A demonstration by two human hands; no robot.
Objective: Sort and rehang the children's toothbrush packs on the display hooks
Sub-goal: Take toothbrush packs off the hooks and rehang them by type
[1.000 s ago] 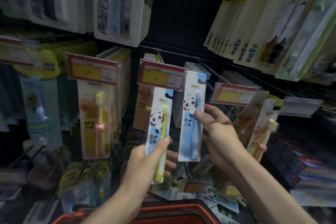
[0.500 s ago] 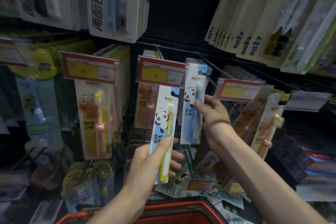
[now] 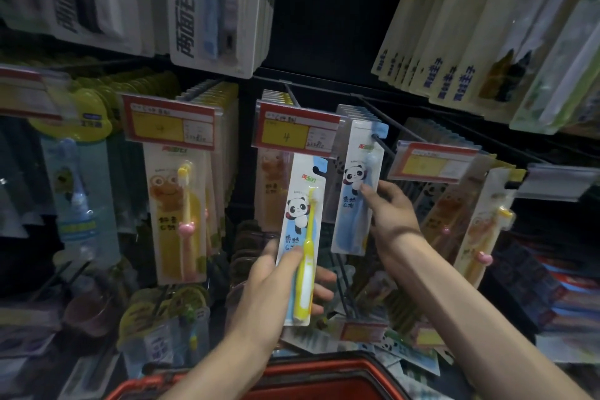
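Head view: pinched blue pack (image 3: 355, 191) at one-o'clock hook (image 3: 378, 141) with right hand (image 3: 393, 208), gripped yellow pack (image 3: 303, 237) in left hand (image 3: 276, 282), likely to thread next.

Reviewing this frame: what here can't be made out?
1. Head view: the small print on the price tag is blurred.
2. Head view: the red basket is cut off by the bottom edge, so its contents are unseen.
3. Head view: the left hand has its fingers mostly hidden behind the yellow panda pack.
4. Head view: the blue panda pack hides how many packs hang behind it.
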